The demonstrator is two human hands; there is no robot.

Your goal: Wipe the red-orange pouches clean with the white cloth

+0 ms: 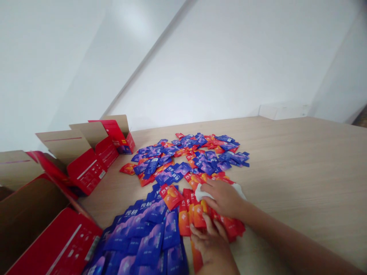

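Observation:
My right hand [222,194] grips a crumpled white cloth or tissue [200,193] and presses it on a row of red-orange sachets [197,212]. Its fingers curl over the front of the white piece. Nearer to me, my left hand [210,242] lies on the lower ends of the same sachets, its fingers apart and stretched out. To the left of it spreads a large overlapping layer of blue-purple sachets [149,240]. One red sachet [171,196] rests on top of the blue ones. Part of the red row is hidden under my hands.
Further back lies a loose, mixed heap of blue and red sachets [174,172]. Several open red cartons [87,172] with raised flaps stand along the left side of the wooden table [304,172]. A white wall [229,68] rises behind, with a small white box [282,111] at the table's back edge.

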